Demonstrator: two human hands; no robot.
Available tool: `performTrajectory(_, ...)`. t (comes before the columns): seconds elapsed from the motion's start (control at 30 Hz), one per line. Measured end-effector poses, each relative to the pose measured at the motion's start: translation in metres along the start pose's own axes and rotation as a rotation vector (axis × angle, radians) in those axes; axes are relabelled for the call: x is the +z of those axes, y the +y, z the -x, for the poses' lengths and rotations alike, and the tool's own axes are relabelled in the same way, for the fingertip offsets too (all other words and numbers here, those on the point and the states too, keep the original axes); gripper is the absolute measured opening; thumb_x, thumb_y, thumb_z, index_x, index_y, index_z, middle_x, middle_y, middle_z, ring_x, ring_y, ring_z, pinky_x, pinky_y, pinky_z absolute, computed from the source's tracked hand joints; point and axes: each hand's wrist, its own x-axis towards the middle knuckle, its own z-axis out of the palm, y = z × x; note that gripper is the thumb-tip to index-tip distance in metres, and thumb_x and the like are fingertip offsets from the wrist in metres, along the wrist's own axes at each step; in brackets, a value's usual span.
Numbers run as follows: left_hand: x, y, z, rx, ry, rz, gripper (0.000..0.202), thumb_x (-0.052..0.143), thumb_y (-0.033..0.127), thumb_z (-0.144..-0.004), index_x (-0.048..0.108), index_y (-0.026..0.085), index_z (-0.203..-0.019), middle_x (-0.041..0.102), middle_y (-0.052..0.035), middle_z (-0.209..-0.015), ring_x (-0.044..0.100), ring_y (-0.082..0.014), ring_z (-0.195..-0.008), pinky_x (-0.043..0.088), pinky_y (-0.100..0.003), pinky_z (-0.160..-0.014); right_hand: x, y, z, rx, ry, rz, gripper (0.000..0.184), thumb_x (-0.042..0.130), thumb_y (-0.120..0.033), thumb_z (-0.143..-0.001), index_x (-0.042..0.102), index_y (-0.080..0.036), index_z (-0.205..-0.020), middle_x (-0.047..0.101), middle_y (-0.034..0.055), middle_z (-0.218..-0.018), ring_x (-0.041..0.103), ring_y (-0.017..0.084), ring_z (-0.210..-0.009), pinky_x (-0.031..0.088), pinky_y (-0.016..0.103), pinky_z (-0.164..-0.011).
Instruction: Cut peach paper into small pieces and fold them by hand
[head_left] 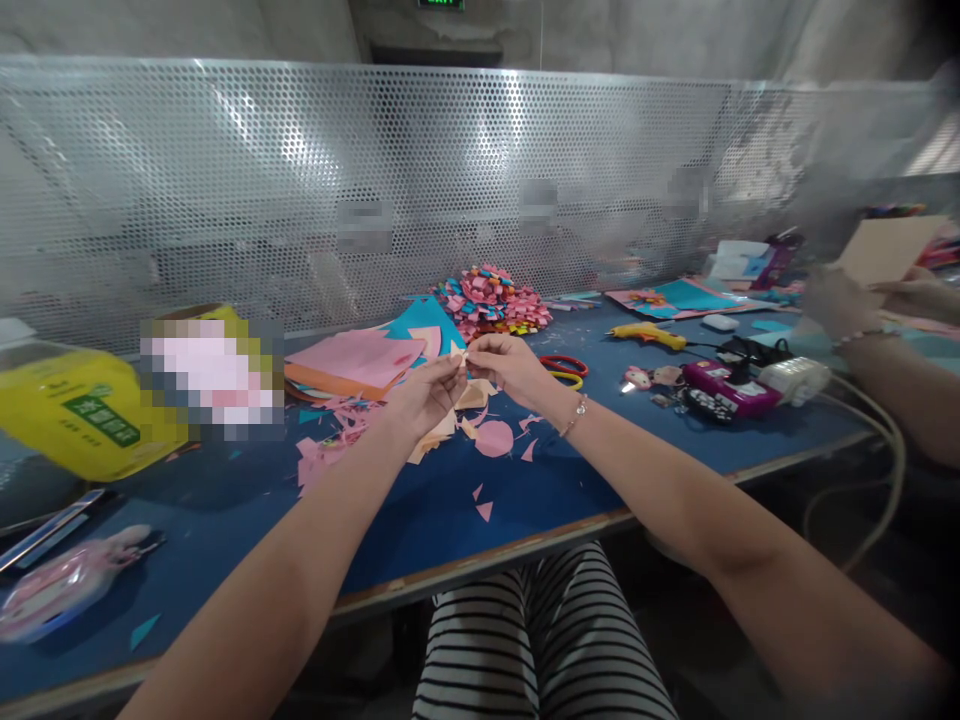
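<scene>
Fingers (477, 351) pinch peach paper scrap (455, 348), yellow bag (75, 415) label illegible

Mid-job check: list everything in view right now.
Table: one, blue, across the foreground.
Perforated screen: one, silver, behind the table.
Paper sheets: one stack, pink and orange, left of the hands.
Folded paper heap: one, multicoloured, beyond the hands.
Paper scraps: many, pink and peach, below the hands.
Scissors: count unclear, red and yellow handles, right of the hands.
Glue gun: one, yellow, right rear.
Bag: one, yellow, far left.
Co-worker's hands: two, far right, holding a tan card.
Small paper piece: one, peach, pinched between both hands.
Left hand: one, pinching it.
Right hand: one, pinching it too.
</scene>
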Motion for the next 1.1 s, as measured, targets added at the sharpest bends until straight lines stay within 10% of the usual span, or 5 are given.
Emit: performTrajectory(1.1, -0.0008, -0.0051, -0.0027, 0.199, 0.018, -0.128, 0.008, 0.067, 0.005, -0.060, 0.062, 0.011, -0.058, 0.061, 0.0000, -0.054, 0.058, -0.0056, -0.052, 0.048, -0.015, -0.056, -0.0052, 0.0036, -0.0030, 0.007, 0.040, 0.088, 0.014, 0.069, -0.026, -0.058, 0.062, -0.016, -0.065, 0.060, -0.0006, -0.065, 0.055, 0.008, -0.062, 0.048, 0.025, -0.067)
